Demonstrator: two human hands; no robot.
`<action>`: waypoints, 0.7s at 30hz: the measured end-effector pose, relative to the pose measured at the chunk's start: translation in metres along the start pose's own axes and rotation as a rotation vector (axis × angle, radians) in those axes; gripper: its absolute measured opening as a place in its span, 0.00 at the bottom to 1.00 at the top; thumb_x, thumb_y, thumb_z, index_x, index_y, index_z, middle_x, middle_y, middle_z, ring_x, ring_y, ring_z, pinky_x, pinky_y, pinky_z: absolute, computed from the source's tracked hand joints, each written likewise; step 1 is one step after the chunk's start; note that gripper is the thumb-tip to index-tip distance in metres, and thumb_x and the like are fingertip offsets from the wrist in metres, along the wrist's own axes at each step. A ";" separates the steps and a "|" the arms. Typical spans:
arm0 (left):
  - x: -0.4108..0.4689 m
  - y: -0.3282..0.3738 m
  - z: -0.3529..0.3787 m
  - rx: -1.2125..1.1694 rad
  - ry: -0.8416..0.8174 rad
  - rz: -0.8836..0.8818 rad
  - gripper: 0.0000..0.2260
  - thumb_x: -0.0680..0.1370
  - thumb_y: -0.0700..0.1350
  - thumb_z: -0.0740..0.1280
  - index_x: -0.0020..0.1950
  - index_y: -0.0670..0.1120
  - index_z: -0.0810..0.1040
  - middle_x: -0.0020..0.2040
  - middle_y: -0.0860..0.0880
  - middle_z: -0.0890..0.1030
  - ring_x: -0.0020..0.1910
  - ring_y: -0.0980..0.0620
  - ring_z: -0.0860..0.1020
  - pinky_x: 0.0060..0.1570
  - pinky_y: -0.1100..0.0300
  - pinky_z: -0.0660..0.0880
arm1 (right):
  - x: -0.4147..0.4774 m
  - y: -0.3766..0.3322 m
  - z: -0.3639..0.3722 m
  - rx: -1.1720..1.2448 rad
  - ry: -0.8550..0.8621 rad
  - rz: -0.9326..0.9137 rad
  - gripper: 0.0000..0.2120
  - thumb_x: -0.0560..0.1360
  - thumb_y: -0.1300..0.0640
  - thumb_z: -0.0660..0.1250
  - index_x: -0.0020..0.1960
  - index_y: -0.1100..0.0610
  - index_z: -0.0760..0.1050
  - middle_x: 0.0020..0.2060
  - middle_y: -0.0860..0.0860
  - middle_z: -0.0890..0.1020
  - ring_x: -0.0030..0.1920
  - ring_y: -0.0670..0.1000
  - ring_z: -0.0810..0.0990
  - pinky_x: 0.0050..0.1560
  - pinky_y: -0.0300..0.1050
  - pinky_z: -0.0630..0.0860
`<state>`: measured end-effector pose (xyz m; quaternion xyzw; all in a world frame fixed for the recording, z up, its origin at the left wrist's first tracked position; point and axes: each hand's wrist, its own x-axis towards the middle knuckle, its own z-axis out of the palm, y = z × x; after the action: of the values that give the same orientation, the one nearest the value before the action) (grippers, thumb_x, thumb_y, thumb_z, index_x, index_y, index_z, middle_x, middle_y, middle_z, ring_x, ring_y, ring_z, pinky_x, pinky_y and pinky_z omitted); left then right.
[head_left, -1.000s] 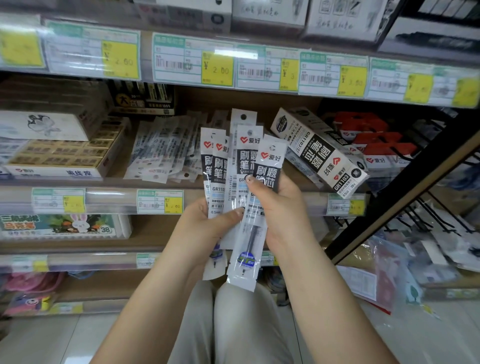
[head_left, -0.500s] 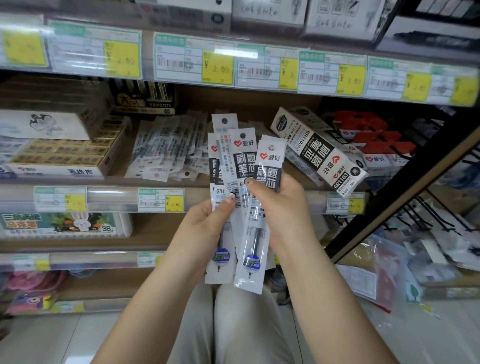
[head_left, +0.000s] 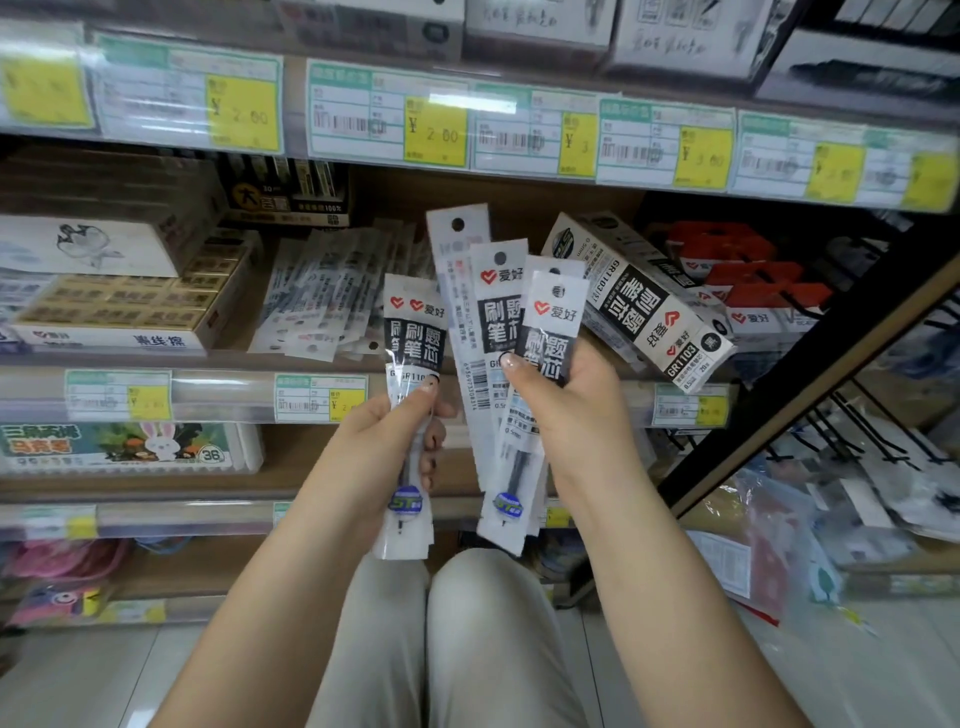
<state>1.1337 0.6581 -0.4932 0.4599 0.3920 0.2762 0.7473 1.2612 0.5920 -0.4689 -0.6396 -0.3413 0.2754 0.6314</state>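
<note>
Our left grip clamps flat, glossy refill packets, thumb on the front. A narrow gap at 3 o'clock parts them from the fanned packets that our right grip pinches. At 2 o'clock a tilted cardboard box lies near their top edges.

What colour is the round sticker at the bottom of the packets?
Blue with green letters. The round sticker on the pen refill packets shows best in head view.
</note>
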 end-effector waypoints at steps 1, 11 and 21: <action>0.000 0.002 -0.002 -0.030 -0.052 -0.057 0.13 0.78 0.49 0.62 0.40 0.42 0.74 0.26 0.49 0.70 0.21 0.54 0.66 0.21 0.66 0.64 | 0.000 -0.002 -0.002 -0.059 -0.034 -0.033 0.12 0.75 0.62 0.66 0.46 0.45 0.77 0.45 0.42 0.84 0.49 0.42 0.82 0.53 0.44 0.78; 0.007 0.004 -0.004 -0.372 -0.257 -0.325 0.15 0.68 0.51 0.63 0.47 0.42 0.78 0.32 0.44 0.81 0.18 0.58 0.67 0.17 0.71 0.63 | -0.005 -0.012 0.002 -0.500 -0.306 -0.260 0.13 0.77 0.64 0.62 0.60 0.55 0.74 0.48 0.42 0.78 0.47 0.35 0.74 0.45 0.26 0.70; 0.013 -0.006 -0.013 -0.799 -0.443 -0.378 0.20 0.48 0.31 0.82 0.36 0.36 0.80 0.32 0.46 0.80 0.19 0.55 0.70 0.17 0.65 0.68 | -0.004 -0.009 0.003 -0.423 -0.174 -0.255 0.13 0.77 0.62 0.63 0.61 0.55 0.73 0.45 0.38 0.76 0.43 0.31 0.74 0.44 0.19 0.68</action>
<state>1.1297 0.6716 -0.5063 0.1059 0.1638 0.1599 0.9677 1.2553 0.5909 -0.4605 -0.6832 -0.5221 0.1700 0.4813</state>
